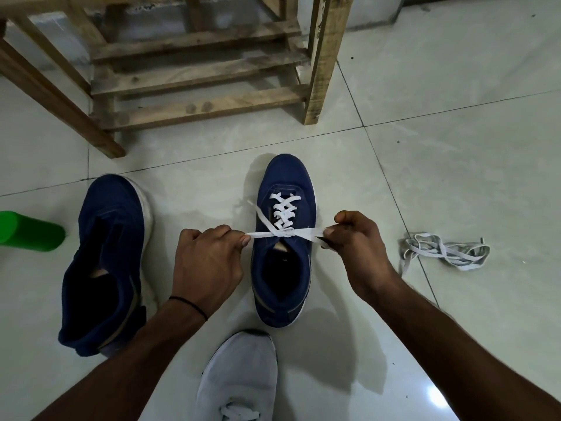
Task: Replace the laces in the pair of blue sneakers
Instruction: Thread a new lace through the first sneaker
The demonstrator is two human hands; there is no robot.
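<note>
A blue sneaker (pixel 287 183) stands on the floor in the middle, toe pointing away, threaded with a white lace (pixel 283 209) that crosses into a knot above the tongue. My left hand (pixel 206 259) pinches the lace's left end and my right hand (pixel 355 241) pinches its right end, the lace stretched taut sideways between them. The second blue sneaker (pixel 106 253) lies at the left with no lace visible in it. A loose bundle of greyish laces (pixel 443 252) lies on the tiles to the right.
A wooden slatted rack (pixel 200 74) stands at the back. A green cylinder (pixel 28 232) lies at the far left edge. A white shoe (pixel 239 378) on a foot is at the bottom centre. Pale floor tiles (pixel 455 147) spread to the right.
</note>
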